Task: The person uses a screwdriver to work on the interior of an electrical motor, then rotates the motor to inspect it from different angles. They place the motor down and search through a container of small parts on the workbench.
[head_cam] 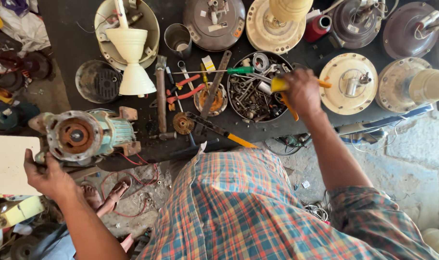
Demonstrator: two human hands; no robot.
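My left hand [47,177] grips the lower left edge of a rusty electric motor [82,136] with a pale green ribbed body that lies at the front left of the dark workbench [80,45]. My right hand [302,90] reaches over a round metal bowl [235,103] full of bolts, spanners and small parts. It is closed around a yellow-handled tool [279,85], whose orange parts stick out on both sides of the hand. A green-handled screwdriver [239,70] lies across the bowl's rim.
Several ceiling fan motor housings [351,83] in cream and brown crowd the back and right of the bench. Red pliers [185,93], a hammer [160,94], a file [214,91], a steel cup [178,38] and a yellow-handled knife [222,130] lie mid-bench. Red wires trail below the motor.
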